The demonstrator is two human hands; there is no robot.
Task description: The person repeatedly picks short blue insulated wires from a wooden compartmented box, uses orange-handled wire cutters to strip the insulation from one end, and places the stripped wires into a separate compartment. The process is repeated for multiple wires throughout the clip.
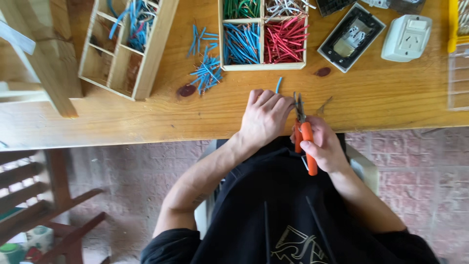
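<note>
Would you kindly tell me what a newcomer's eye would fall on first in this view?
First, the orange-handled metal pliers in the right hand at the near edge of the wooden table, with the left hand beside them pinching a short blue wire piece. Next, the wooden compartment tray farther back, holding blue, red, green and white wire pieces, and the loose pile of blue wire pieces left of it.

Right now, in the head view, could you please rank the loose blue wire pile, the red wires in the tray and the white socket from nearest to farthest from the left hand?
Measured from the left hand:
1. Loose blue wire pile, on the table up and to the left.
2. Red wires, in the tray's lower right compartment, straight up.
3. White socket, far to the upper right.
</note>
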